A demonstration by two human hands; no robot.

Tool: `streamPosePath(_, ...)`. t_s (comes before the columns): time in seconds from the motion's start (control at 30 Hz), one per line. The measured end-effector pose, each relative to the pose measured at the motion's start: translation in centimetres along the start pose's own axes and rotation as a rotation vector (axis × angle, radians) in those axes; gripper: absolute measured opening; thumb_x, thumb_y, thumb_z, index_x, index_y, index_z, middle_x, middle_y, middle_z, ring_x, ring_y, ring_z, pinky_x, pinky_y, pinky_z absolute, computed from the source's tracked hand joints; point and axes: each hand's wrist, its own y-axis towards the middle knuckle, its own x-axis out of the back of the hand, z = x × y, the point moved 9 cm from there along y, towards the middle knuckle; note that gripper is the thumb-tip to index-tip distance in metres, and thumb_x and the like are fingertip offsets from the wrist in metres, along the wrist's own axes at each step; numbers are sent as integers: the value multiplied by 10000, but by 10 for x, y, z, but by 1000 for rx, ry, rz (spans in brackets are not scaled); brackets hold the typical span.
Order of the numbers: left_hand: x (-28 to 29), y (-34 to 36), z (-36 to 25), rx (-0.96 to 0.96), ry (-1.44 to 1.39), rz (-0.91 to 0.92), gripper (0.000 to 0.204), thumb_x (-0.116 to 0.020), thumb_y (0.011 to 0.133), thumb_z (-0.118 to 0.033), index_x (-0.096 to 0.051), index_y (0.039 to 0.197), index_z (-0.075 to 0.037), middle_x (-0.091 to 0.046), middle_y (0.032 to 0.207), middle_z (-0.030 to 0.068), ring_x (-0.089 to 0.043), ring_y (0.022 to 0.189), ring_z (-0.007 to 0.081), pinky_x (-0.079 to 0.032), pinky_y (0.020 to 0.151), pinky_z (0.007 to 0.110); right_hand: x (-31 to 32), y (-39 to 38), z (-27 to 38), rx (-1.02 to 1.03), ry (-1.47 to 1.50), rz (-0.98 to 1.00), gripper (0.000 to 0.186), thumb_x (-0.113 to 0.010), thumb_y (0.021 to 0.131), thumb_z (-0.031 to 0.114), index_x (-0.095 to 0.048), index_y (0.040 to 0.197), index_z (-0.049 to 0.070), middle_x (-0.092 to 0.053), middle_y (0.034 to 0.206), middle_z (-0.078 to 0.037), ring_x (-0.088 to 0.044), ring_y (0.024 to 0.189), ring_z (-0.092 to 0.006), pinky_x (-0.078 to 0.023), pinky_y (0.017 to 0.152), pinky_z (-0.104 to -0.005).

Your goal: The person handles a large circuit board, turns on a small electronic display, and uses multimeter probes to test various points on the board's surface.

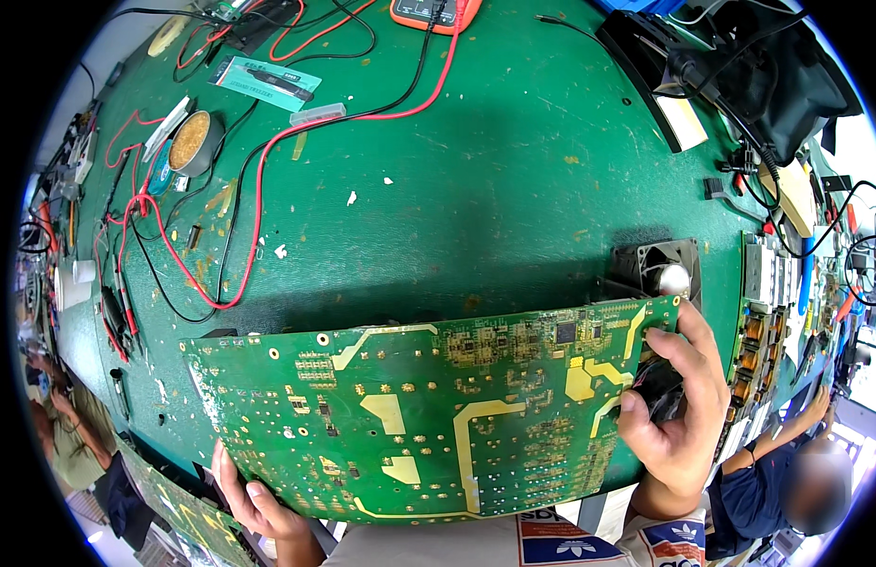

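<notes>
A large green circuit board (429,454) stands tilted in front of me, with gold-coloured pads, solder points and small chips on the side facing me. At its lower left edge, my left hand (258,506) is closed, fingers along the rim. My right hand (684,416) grips the right edge, with its thumb and fingertips near the face of the board. Just beyond the upper right corner sits a black cooling fan (657,269) with a shiny hub. The board hides whatever is behind it.
Red and black test leads (258,203) cross the green mat from an orange meter (436,13). A cup of brown material (194,142) is at the left. Further boards with components (755,354) line the right side. One co-worker (773,482) is at right, another (79,435) at left.
</notes>
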Motion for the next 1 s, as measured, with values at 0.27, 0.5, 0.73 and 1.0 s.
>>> streamPosePath(0.27,1,-2,3,-6,-20,-29,540,-460,988,-303,-484,1349,98,-499,1379,268,-521,1236,347,-396,1061,482,-1,-1,-1,-9,-10,9,471,-749,724,138,-644,1156,-16,-537,1344,-275,-538,1241,-451,-412,1052,-495)
streamPosePath(0.5,-1,4,0,2,-15,-10,547,-459,979,-305,-497,1334,110,-518,1362,272,-525,1235,351,-392,1063,479,-1,1,-2,32,-86,10,500,-715,711,159,-626,1169,-24,-556,1333,-282,-579,1214,-395,-424,1042,-438)
streamPosePath(0.73,0,-1,3,-6,-15,-30,532,-447,966,-269,-497,1331,114,-519,1360,277,-526,1237,355,-391,1067,480,0,-1,-2,20,-24,3,487,-721,712,142,-631,1162,-23,-549,1332,-280,-568,1214,-410,-423,1041,-456)
streamPosePath(1.0,-8,8,-7,-47,-75,9,490,-402,1004,-250,-506,1322,108,-537,1337,282,-543,1219,374,-398,1063,489,-1,-2,4,34,-47,19,494,-719,731,80,-629,1208,-14,-521,1353,-275,-534,1229,-460,-417,1044,-493)
